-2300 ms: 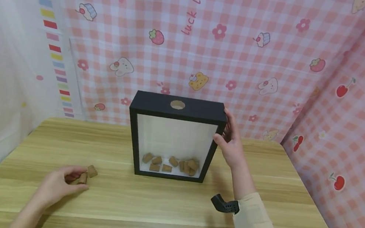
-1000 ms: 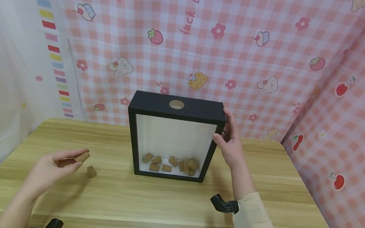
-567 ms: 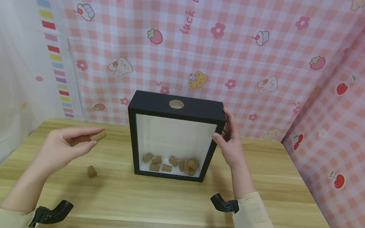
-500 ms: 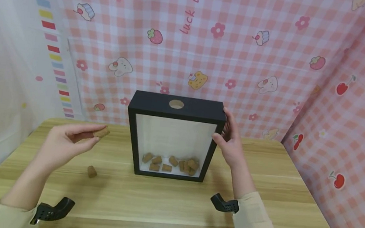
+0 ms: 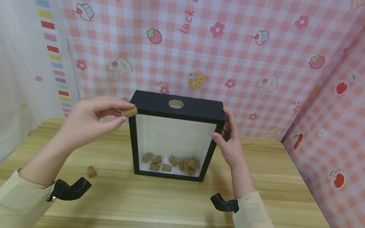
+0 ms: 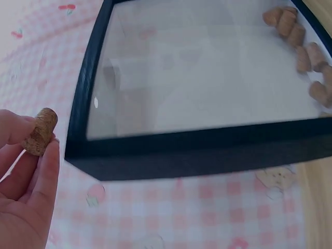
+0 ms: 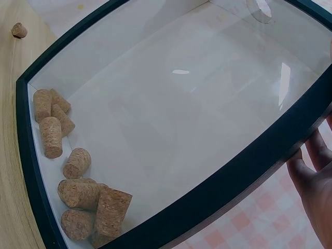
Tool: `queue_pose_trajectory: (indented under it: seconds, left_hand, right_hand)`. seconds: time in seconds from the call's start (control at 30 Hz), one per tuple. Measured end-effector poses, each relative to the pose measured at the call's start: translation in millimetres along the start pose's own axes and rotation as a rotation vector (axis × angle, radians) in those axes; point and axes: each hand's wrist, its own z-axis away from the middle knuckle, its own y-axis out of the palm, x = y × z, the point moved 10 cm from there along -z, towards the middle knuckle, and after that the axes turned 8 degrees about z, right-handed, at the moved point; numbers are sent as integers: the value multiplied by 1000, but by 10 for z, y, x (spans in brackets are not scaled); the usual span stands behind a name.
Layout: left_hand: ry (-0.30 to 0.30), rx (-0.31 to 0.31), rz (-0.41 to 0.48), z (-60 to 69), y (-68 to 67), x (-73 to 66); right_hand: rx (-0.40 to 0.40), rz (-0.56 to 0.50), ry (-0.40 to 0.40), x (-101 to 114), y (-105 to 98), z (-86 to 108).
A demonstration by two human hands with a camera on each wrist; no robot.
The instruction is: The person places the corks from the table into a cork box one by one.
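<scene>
Between thumb and fingers, my left hand (image 5: 91, 119) pinches a tapered cork stopper (image 5: 130, 112). In the head view it overlaps the upper left corner of a black shadow box (image 5: 179, 110); the left wrist view shows the cork (image 6: 40, 131) apart from the frame. The box stands upright, with a round hole (image 5: 176, 104) in its top and a clear front. Several cork stoppers (image 5: 173, 160) lie along its bottom inside. My right hand (image 5: 231, 143) grips the box's right side, thumb at the front edge, other fingers partly hidden.
One loose cork stopper (image 5: 91, 171) lies on the wooden table (image 5: 159, 208), to the left of the box. A pink checked curtain (image 5: 182, 54) hangs behind the table. Each wrist carries a black camera mount (image 5: 71, 189).
My left hand has picked up one cork from the table and carried it up and right to the box's upper left corner. The right hand has stayed on the box.
</scene>
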Motion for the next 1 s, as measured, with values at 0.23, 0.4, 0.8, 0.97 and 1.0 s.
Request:
queue_pose_trajectory:
  seconds: [0.23, 0.4, 0.8, 0.97, 1.0]
  left_hand:
    - [50, 68, -60, -243, 233, -125]
    - [2, 90, -118, -392, 369, -115]
    - [0, 100, -206, -706, 664, -110]
    - [-62, 99, -221, -798, 724, -44]
    - [-74, 100, -228, -813, 734, -33]
  right_hand:
    - [-2, -11, 12, -21, -5, 0]
    - [-3, -8, 17, -29, -3, 0]
    - [-8, -12, 12, -3, 12, 8]
    - [-16, -5, 21, -16, 6, 20]
    - [-16, -4, 20, -18, 5, 21]
